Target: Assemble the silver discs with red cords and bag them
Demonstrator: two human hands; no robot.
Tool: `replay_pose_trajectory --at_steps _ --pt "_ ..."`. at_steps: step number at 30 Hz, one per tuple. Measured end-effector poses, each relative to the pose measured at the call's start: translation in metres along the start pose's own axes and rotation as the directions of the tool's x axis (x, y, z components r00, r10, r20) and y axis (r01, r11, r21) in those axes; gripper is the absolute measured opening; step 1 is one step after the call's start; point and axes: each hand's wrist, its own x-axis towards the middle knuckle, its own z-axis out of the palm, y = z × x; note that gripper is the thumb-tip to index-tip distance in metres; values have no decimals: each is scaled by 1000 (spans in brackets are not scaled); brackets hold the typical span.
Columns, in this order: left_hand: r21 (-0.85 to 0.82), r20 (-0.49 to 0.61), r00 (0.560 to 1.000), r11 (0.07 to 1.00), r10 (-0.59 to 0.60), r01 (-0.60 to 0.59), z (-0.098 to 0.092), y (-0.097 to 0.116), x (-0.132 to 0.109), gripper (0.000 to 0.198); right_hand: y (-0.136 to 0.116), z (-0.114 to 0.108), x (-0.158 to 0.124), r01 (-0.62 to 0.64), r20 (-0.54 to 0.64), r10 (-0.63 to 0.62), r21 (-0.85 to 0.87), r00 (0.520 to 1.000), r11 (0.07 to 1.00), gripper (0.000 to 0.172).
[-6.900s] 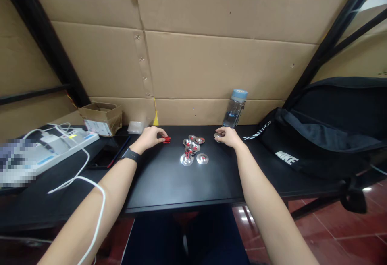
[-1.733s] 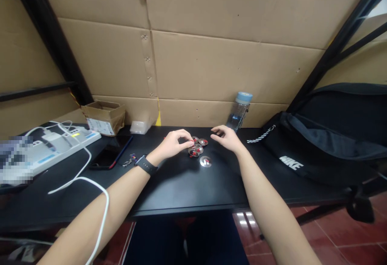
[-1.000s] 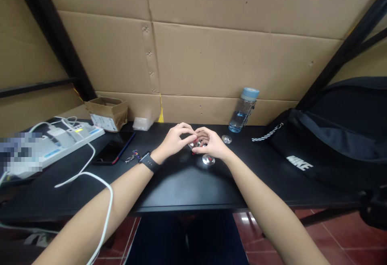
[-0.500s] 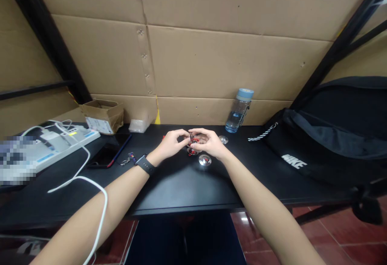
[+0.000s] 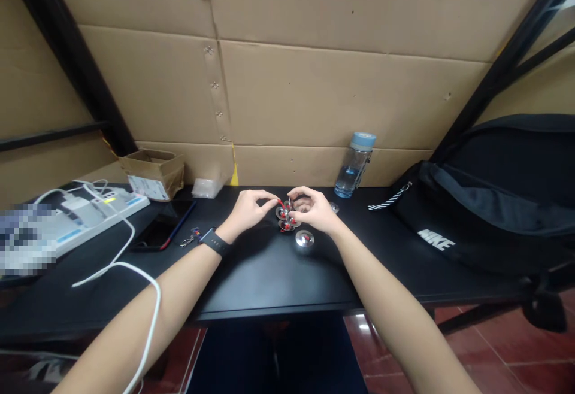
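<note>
My left hand (image 5: 248, 209) and my right hand (image 5: 311, 209) meet over the middle of the black desk (image 5: 251, 274). Both are pinched on a small silver disc with a red piece (image 5: 284, 209) held between their fingertips. Just under the hands lie more silver discs with red centres (image 5: 286, 224). One disc (image 5: 304, 239) lies apart, nearer to me. Another plain silver disc (image 5: 333, 206) sits to the right of my right hand.
A water bottle (image 5: 354, 164) stands at the back against the cardboard wall. A black bag (image 5: 485, 214) fills the right side. On the left are a phone (image 5: 162, 232), keys (image 5: 191, 237), a small cardboard box (image 5: 153, 172), a power strip (image 5: 85, 217) and a white cable (image 5: 135, 274).
My hands left the red pieces and the plain disc, came together over the pile of discs and picked one up. In the last half second they only shifted slightly.
</note>
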Motion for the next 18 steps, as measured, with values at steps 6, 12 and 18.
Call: replay_pose_trajectory --at_steps 6,12,18 --pt "373 -36 997 925 -70 78 -21 -24 5 29 16 -26 5 84 -91 -136 -427 987 900 42" --pt "561 67 976 816 -209 137 -45 -48 6 26 35 -80 2 -82 -183 -69 -704 981 705 41" --pt "619 130 956 775 -262 128 -44 -53 4 20 48 -111 -6 -299 -284 133 -691 950 659 44"
